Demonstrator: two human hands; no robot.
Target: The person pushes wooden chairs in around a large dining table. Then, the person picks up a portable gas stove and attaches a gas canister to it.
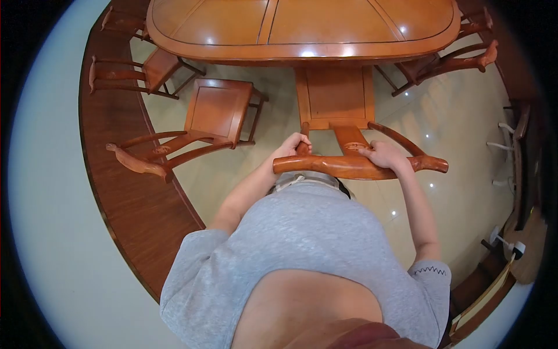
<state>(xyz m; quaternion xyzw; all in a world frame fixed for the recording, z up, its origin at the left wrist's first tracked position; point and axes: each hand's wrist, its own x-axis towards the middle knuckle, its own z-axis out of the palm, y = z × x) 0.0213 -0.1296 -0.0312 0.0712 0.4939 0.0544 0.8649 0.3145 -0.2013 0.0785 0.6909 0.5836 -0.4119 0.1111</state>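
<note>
The chair (337, 102) and table (325, 23) are glossy wood.

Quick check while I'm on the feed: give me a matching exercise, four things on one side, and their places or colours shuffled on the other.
Things:
1. left hand
2. table
3. right hand
4. shirt

Places or colours:
A. at the middle slat of the chair
B. grey
C. around a side post of the same chair
D. brown, with dark lines on its top

Pairs: 1-C, 2-D, 3-A, 4-B
</note>
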